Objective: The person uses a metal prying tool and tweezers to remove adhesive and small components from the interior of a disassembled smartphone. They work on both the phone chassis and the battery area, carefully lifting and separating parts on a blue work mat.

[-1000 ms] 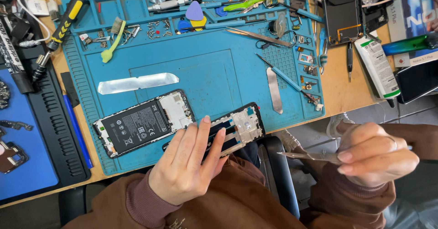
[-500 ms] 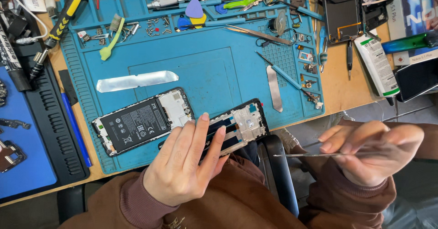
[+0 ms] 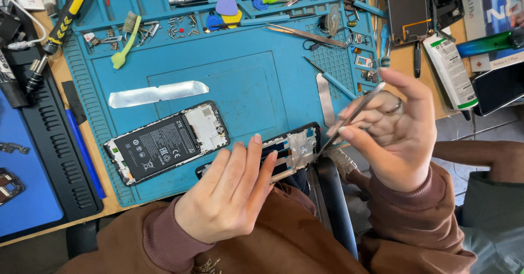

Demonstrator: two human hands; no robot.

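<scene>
Head view, left hand (image 3: 229, 197): lies flat, fingers straight and close together, pressing a black phone frame (image 3: 292, 151) against the near edge of the blue work mat (image 3: 229, 66); nothing is gripped.
Head view, right hand (image 3: 396, 135): fingers pinched narrowly around metal tweezers (image 3: 349, 121), whose tips point down at the frame's right end.
Phone frame: half hidden under the left fingers, at the mat's near edge, in front of the person's lap.
Opened phone (image 3: 166, 143): lies just left of the frame, its black battery facing up, slightly tilted.
Silver strip (image 3: 158, 93): lies on the mat beyond the opened phone.
Mat's far end: second tweezers (image 3: 305, 35), green brush (image 3: 124, 40), loose screws and picks.
Right of mat: white tube (image 3: 450, 69) on the wooden table.
</scene>
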